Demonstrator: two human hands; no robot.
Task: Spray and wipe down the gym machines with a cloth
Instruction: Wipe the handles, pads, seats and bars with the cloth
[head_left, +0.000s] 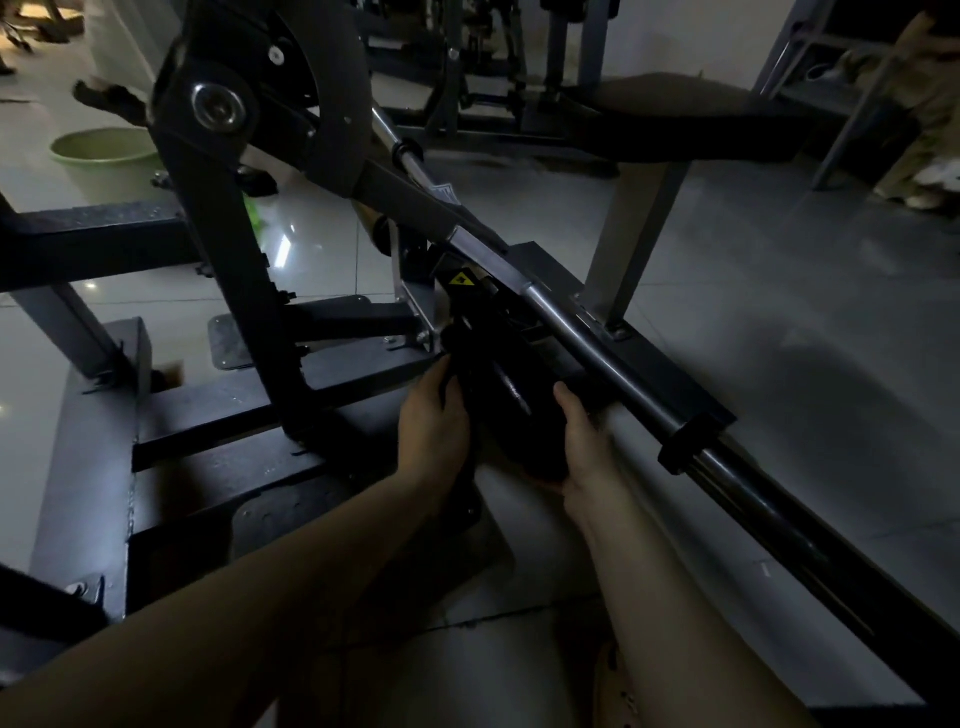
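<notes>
Wiping likely midway | left hand (434, 421) and right hand (584, 436) clasp black roller (511, 410), fingers curled round it | cloth indiscernible | other machines (483, 62) probably remain.

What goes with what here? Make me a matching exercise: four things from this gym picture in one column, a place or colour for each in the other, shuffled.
1 basin
2 warning sticker
3 long bar
4 dark cylinder

a yellow
b held between the left hand and right hand
c pale green, on the floor, far left
d slanting, right of both hands

Pairs: 1-c, 2-a, 3-d, 4-b
</notes>
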